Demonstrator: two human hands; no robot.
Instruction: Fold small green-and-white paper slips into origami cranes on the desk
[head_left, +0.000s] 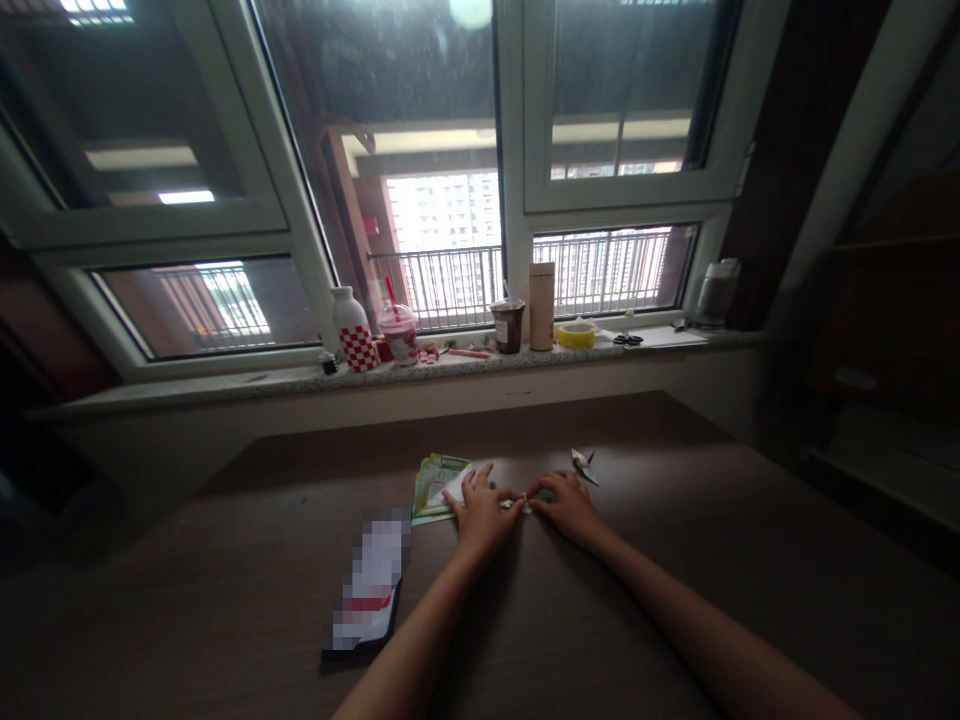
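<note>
Head view: hands point(480, 512) point(571, 505) on paper point(517, 503)

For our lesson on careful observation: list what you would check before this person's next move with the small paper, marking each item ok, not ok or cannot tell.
1. Both hands on the work: left hand and right hand both touch the small paper. Ok.
2. Paper resting on the table: ok.
3. Paper pinched or only pressed: cannot tell.
4. Green sheet apart from the left hand: not ok, it reaches the fingers.
5. Folded paper figure apart from the right hand: ok, it lies just beyond it.
6. Phone apart from the forearms: ok.
</note>
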